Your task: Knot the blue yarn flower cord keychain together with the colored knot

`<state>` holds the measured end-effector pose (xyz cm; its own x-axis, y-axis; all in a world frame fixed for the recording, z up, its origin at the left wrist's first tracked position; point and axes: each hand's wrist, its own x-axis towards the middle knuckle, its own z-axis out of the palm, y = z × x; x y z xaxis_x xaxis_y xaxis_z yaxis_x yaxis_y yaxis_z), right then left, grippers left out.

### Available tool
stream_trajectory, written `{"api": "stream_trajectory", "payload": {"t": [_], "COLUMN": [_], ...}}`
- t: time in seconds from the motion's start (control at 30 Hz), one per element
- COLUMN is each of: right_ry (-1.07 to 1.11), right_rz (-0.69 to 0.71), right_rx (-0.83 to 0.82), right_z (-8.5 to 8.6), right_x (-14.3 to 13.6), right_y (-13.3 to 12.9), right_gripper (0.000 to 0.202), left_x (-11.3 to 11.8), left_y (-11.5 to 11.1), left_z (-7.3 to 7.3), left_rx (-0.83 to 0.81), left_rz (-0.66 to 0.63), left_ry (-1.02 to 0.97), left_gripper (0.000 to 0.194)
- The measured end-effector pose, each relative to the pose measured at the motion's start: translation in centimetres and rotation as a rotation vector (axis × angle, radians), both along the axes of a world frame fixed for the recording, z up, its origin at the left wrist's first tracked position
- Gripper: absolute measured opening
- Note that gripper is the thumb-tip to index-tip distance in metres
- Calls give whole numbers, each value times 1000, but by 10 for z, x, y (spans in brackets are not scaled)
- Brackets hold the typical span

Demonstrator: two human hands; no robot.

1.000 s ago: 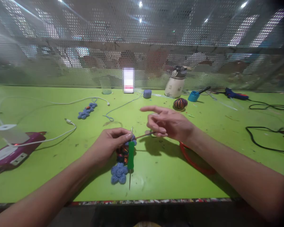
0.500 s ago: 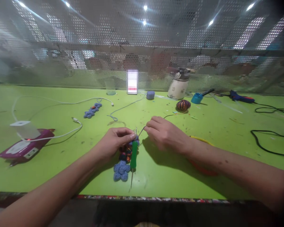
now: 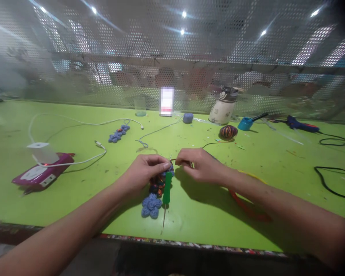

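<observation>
My left hand (image 3: 151, 170) pinches the top of a crocheted flower strip, blue and dark multicolour, together with a green-handled crochet hook (image 3: 167, 188). The hook's upper tip shows above my thumb, and its other thin end points down toward the table edge. A blue flower (image 3: 151, 206) forms the strip's lower end, beside the hook. Just to the right, my right hand (image 3: 197, 163) is closed on a strand of yarn (image 3: 174, 159) that runs to the hook tip. Dark yarn leads from behind this hand to a multicolour yarn ball (image 3: 228, 132).
On the green table (image 3: 83, 199) lie a purple power strip (image 3: 46, 174) with a charger, another flower strip (image 3: 119, 133) and a blue yarn ball (image 3: 188, 117). Farther back stand a phone (image 3: 166, 101), a jug (image 3: 222, 107) and a blue tape holder (image 3: 245, 123). A glue gun (image 3: 301, 124) lies right.
The view has shifted slightly, so the table items appear farther right. My right hand has turned, and the strand between the hands now looks reddish and nearly level. My left hand keeps its grip.
</observation>
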<state>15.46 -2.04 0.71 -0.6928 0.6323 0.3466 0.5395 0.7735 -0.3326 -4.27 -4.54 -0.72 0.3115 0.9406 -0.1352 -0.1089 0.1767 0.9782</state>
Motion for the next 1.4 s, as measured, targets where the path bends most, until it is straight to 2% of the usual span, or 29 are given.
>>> {"api": "stream_trajectory", "payload": {"t": [0.13, 0.23, 0.4, 0.57, 0.73, 0.87, 1.03, 1.23, 1.4], "right_ry": [56, 20, -48, 31, 47, 11, 29, 115, 84], "right_rz": [-70, -89, -136, -231, -173, -106, -43, 14, 76], "right_rx": [154, 285, 490, 612, 634, 614, 563, 546, 530], "right_z": [-16, -26, -29, -23, -20, -20, -22, -23, -18], "right_x": [-7, -22, -40, -44, -32, -19, -10, -6, 0], "right_y": [-35, -46, -34, -24, -22, -24, -28, -30, -31], "right_gripper": [12, 14, 18, 23, 26, 19, 14, 11, 12], "left_x": [2, 2, 1, -2, -3, 1, 3, -1, -1], "left_y": [3, 6, 10, 10, 11, 8, 7, 11, 9], "left_z": [-1, -4, -4, -2, -3, 1, 1, -4, 1], "left_rx": [-13, -23, -8, 43, 160, 138, 65, 134, 133], "left_rz": [87, 126, 215, 175, 156, 176, 187, 165, 139], "left_ry": [-79, -132, -165, -134, -8, 109, 105, 184, 237], "left_gripper": [14, 14, 17, 20, 17, 17, 19, 18, 17]}}
